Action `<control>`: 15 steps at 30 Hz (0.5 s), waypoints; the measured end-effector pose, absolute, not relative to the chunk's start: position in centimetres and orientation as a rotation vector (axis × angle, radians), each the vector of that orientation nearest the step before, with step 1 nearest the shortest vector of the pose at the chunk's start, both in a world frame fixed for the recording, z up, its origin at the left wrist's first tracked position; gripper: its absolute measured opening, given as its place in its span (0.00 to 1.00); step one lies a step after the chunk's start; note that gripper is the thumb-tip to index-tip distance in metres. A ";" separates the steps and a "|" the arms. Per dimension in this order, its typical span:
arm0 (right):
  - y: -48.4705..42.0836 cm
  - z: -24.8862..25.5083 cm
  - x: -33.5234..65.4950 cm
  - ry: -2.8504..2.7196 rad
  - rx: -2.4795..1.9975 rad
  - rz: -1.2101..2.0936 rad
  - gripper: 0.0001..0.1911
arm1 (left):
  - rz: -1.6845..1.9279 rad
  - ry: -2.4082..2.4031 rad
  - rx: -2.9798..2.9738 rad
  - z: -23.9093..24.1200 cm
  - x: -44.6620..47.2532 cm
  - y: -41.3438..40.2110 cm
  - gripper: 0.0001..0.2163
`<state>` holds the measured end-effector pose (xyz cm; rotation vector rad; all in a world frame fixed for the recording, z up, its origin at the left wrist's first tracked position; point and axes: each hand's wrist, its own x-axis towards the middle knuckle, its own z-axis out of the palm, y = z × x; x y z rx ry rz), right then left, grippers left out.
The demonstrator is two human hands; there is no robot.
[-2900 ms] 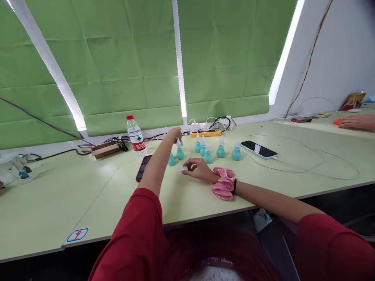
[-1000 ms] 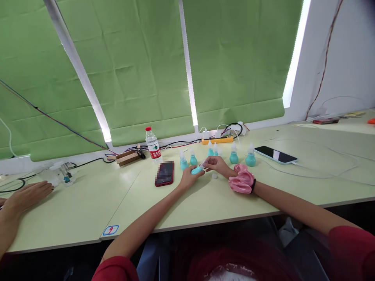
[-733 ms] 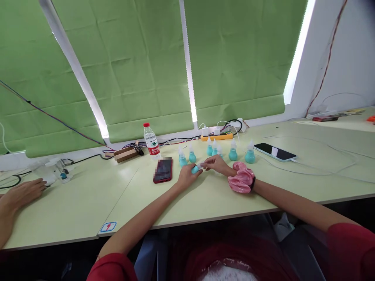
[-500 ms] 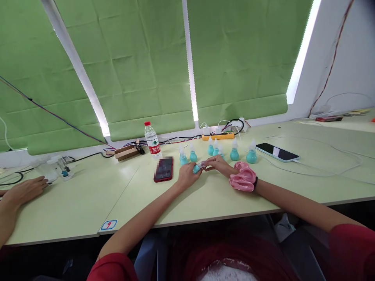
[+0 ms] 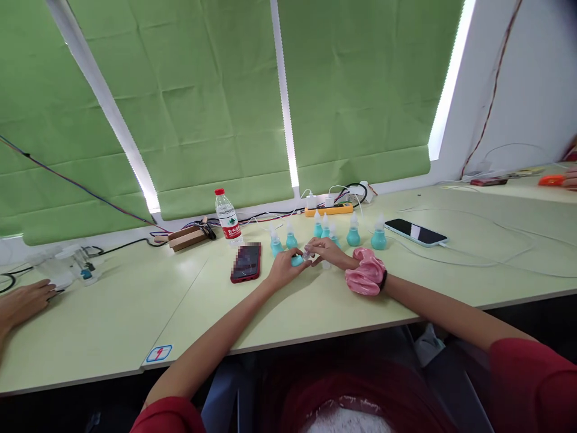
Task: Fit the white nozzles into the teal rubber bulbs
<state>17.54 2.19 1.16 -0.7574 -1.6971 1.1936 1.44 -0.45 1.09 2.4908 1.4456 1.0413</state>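
Note:
My left hand (image 5: 283,269) is closed around a small teal bulb bottle (image 5: 297,260) lying on its side just above the pale green table (image 5: 135,300). My right hand (image 5: 325,251), with a pink scrunchie (image 5: 365,275) on its wrist, pinches the bottle's clear tip. Several more teal bottles with clear caps (image 5: 354,233) stand upright in a loose row just behind my hands. A small clear cap (image 5: 326,264) lies on the table under my right hand.
A red phone (image 5: 246,263) lies left of my hands, a water bottle (image 5: 226,218) and wooden blocks (image 5: 183,236) behind it. An orange power strip (image 5: 329,209) sits by the blinds; a charging phone (image 5: 415,232) lies right. Other people's hands show at far left (image 5: 22,300) and far right (image 5: 570,178).
My left hand reached back to the row, took a teal bottle and brought it to my right hand. Both hands now stay on it, shifting only slightly as my head moves.

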 end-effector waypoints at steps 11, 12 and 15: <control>2.0 2.1 18.5 -1.747 -0.674 1.112 0.13 | 1.063 1.368 2.414 1.1 1.1 -0.5 0.15; 1.9 2.2 18.5 -1.732 -0.667 1.133 0.13 | 1.067 1.375 2.407 1.1 1.1 -0.6 0.15; 1.8 2.5 18.6 -1.712 -0.661 1.202 0.19 | 1.128 1.388 2.379 1.1 1.0 -0.7 0.16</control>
